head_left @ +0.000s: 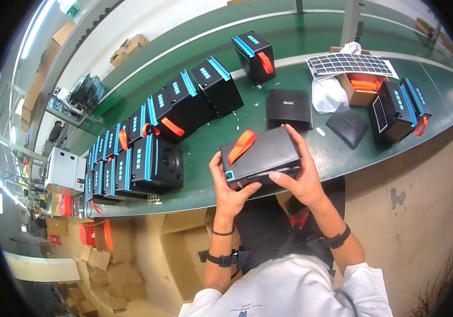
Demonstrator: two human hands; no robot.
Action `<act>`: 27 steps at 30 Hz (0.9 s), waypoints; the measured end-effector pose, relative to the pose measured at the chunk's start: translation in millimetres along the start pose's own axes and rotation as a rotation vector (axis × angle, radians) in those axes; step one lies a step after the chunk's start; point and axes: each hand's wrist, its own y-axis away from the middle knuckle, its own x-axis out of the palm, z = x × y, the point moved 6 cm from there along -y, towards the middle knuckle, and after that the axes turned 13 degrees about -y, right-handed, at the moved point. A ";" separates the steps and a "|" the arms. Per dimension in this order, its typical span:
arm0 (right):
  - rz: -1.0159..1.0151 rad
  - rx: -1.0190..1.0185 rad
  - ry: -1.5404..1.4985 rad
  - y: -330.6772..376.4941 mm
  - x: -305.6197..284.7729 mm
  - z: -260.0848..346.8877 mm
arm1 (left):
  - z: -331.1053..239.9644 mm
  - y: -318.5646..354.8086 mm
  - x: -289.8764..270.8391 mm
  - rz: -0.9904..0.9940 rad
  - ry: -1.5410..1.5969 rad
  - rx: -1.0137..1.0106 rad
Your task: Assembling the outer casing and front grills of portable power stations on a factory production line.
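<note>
both hands hold one black box-shaped unit (pixel 261 157) with an orange strap (pixel 241 146) and a blue corner, lifted just over the near edge of the green bench (pixel 205 182). the left hand (pixel 227 185) has its fingers curled round the unit's left end, thumb up along the side. the right hand (pixel 301 174) grips the right end, fingers wrapped over the top and thumb pressed to the front face.

a small open cardboard box (pixel 363 89) stands at the far right of the bench, with orange straps lying inside it; how many cannot be made out. a white plastic bag (pixel 327 94) leans against its left side, its contents hidden. a flat strip of solar panels (pixel 350 64) lies across the box's far edge.

just beyond the held unit a plain black case (pixel 289 107) sits on the bench, and a flat black lid (pixel 347 126) lies to its right. two finished units (pixel 400 110) with blue trim stand near the right end. a long row of like units (pixel 147 137) runs away to the left, one more (pixel 255 54) standing apart at the far side.

under the bench, cardboard cartons (pixel 184 248) are partly hidden by the person's arms and white shirt; the dark fisheye rim cuts off the bench's right end.
</note>
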 end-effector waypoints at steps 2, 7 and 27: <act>-0.003 0.020 0.024 0.8 2.7 0.7 | 6.5 3.5 -2.6 0.020 -0.001 0.000; -0.051 0.032 0.093 5.0 1.3 -4.0 | 7.6 1.1 -1.3 0.030 -0.044 -0.013; -0.145 0.179 0.072 3.5 3.4 -7.5 | 20.4 6.8 -6.7 -0.025 -0.153 0.020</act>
